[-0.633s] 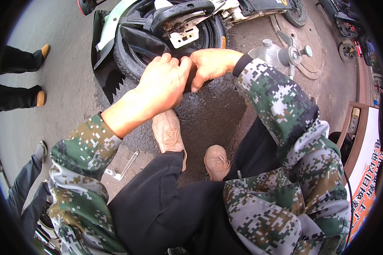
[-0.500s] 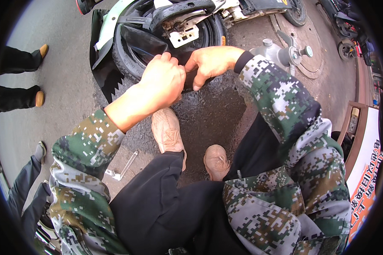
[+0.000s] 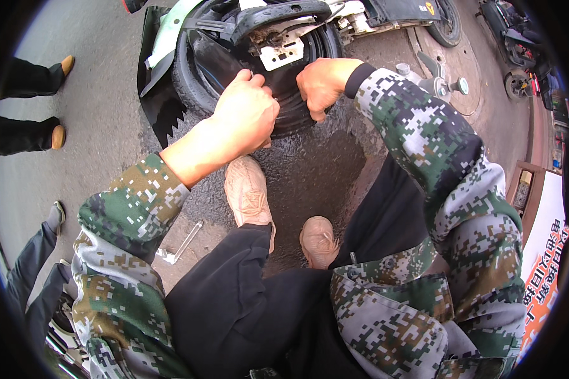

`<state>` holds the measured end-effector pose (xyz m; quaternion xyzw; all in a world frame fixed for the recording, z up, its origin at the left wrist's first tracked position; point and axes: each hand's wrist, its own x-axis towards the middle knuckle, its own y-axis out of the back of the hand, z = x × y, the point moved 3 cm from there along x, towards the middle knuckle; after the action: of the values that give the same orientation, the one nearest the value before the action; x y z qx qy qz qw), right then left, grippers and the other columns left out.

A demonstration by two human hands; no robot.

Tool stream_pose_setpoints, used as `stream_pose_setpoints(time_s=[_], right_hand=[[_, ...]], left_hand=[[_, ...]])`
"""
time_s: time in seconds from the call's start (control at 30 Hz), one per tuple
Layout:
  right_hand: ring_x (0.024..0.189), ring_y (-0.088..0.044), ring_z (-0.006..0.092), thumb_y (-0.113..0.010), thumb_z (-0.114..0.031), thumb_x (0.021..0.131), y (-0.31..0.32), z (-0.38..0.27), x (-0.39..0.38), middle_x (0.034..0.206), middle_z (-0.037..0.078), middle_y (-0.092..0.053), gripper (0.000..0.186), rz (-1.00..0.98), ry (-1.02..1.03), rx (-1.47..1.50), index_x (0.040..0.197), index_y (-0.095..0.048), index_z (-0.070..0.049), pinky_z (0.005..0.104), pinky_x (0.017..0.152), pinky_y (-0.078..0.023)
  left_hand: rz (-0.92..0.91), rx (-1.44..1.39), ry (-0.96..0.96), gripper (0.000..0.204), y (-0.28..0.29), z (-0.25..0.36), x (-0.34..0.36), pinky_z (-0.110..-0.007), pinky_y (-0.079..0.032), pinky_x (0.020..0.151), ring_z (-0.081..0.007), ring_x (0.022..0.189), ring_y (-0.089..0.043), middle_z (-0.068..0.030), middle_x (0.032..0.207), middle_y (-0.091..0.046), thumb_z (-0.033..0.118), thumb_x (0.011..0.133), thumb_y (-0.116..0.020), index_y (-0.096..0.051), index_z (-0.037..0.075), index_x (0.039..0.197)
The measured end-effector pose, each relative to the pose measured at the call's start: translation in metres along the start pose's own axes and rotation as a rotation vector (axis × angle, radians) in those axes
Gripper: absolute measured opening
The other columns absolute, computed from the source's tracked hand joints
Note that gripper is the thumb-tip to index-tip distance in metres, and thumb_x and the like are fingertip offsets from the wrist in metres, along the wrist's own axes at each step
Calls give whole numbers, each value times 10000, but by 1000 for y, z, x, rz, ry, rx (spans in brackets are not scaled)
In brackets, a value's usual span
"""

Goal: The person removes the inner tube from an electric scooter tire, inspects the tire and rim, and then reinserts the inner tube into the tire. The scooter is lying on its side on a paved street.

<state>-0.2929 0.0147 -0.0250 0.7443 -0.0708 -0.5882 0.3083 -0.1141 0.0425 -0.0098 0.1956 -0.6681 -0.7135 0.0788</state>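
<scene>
A scooter lies on its side in front of me, its wheel with a black tyre (image 3: 192, 87) turned up toward me. My left hand (image 3: 246, 117) is closed in a fist at the near side of the wheel; what it grips is hidden behind the fingers. To its right, my right hand (image 3: 325, 87) curls its fingers over the tyre's near right edge. Between and beyond the hands lies a dark, glossy black piece (image 3: 218, 60) inside the wheel. Above it are a black grab rail (image 3: 281, 18) and a rusty white metal bracket (image 3: 281, 55).
The ground under the wheel is wet (image 3: 316, 170). A wrench-like metal tool (image 3: 188, 240) lies left of my shoes (image 3: 248, 192). Grey metal equipment (image 3: 433, 82) stands at the right. Bystanders' legs (image 3: 28, 136) are at the left, and a printed signboard (image 3: 544, 234) is at the right.
My right hand has moved up and to the right, away from my left hand, and its fingers have curled in. My left hand stays closed in nearly the same place.
</scene>
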Motion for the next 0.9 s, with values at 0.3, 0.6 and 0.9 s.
stream_pose_setpoints(time_s=[0.3, 0.6, 0.9], right_hand=[[1019, -801, 387, -939, -293, 745, -5, 22, -34, 1036, 234, -825, 511, 414, 252, 347, 1130, -839, 29, 466, 943, -628], [1074, -793, 359, -915, -415, 744, -5, -11, -10, 1048, 155, -851, 500, 21, 41, 29, 1082, -876, -47, 477, 951, -602], [1106, -786, 201, -835, -240, 956, -21, 38, -30, 1167, 102, -852, 325, 490, 318, 886, 1184, -848, -9, 373, 1015, -603]], left_hand=[[-48, -168, 54, 531, -8, -5, -9, -433, -487, 990, -284, 1106, -687, -65, 991, -782, 405, 719, -1000, -778, 68, 1064], [-266, -244, 64, 491, -4, -10, 7, -437, -503, 979, -302, 1104, -730, -95, 926, -830, 427, 733, -990, -846, 63, 1029], [-194, -84, 8, 185, -12, -5, -1, -410, -499, 962, -267, 1033, -741, -69, 886, -824, 248, 731, -849, -845, 97, 838]])
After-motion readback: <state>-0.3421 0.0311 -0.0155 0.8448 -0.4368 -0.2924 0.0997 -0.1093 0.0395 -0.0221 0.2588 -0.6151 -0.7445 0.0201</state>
